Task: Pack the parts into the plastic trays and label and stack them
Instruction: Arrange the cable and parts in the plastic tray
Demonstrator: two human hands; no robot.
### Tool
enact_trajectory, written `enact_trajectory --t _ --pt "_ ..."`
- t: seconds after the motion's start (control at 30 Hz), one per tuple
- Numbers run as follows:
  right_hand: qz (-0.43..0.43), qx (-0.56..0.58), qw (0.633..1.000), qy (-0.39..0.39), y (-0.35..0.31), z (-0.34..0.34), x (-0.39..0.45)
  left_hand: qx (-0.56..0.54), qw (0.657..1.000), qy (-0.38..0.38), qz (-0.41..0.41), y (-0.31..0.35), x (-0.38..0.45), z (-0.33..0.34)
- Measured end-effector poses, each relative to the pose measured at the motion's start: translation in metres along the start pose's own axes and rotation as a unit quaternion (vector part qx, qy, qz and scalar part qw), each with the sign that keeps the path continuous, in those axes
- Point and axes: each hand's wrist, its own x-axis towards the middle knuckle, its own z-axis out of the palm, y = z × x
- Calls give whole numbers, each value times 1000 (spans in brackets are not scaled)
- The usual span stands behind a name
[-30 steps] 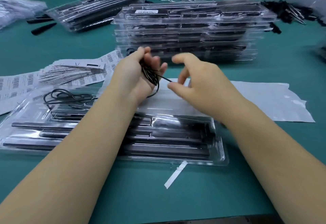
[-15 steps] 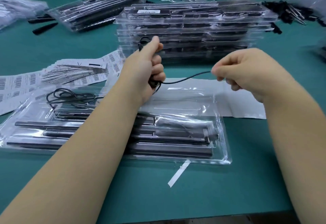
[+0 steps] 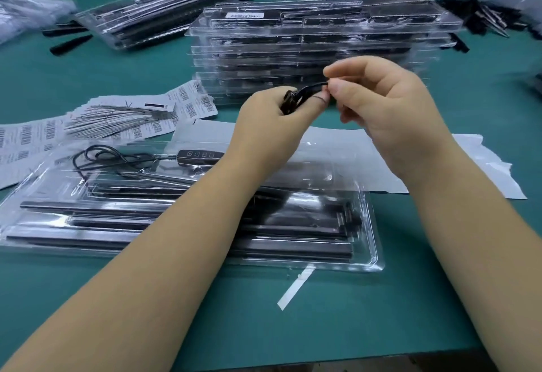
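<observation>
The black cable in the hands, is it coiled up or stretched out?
Coiled. The black cable sits bunched in the left hand, while the right hand pinches its short free end close beside the bundle.

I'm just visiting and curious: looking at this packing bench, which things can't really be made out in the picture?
All in the head view:
- Black cable: its coil is mostly hidden inside the left hand; the right hand covers its end.
- Open tray: both forearms cover its middle compartments.
- Label on the tray stack: print too small to read.
- Barcode sheets: cut off by the left edge.
- Black parts at far right: blurred.
</observation>
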Motion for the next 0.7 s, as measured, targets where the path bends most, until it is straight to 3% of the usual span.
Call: enact_trajectory --t 0.27,0.43,0.7 --pt "46 42 998 -9 0 3 0 -140 989 -14 -50 0 4 -8" --pt "21 -42 999 -5 4 12 -3 -225 970 -45 -83 1 7 -15" --pt "-21 -142 989 24 13 27 -9 -141 988 -61 -30 -5 6 -11"
